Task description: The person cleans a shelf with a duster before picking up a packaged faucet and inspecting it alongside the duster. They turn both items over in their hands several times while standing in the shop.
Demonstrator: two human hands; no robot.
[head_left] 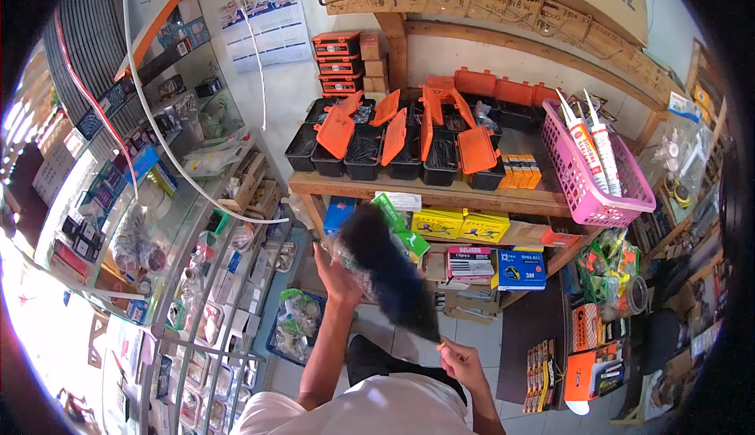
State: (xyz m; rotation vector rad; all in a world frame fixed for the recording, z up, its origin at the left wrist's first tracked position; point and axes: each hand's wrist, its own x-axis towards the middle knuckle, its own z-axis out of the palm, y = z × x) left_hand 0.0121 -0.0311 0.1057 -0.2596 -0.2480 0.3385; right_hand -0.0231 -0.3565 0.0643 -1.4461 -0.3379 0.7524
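Note:
A black feather duster [389, 274] slants across the middle of the view, its dark feathers slightly blurred. Its narrow end is held in my right hand [462, 363], with the fingers closed around it in front of my body. My left hand [336, 276] is raised beside the bushy end, palm turned toward the feathers. The thumb and fingers of that hand are apart, and the duster overlaps part of them. Behind the duster are a green box [410, 241] and yellow boxes [460, 225] on the lower shelf.
A wooden shelf [519, 195] carries black bins [405, 169] with orange lids and a pink basket [605, 213] of sealant tubes. At the left stands a glass display case [169, 309]. A blue crate [277, 348] of bagged goods sits on the tiled floor.

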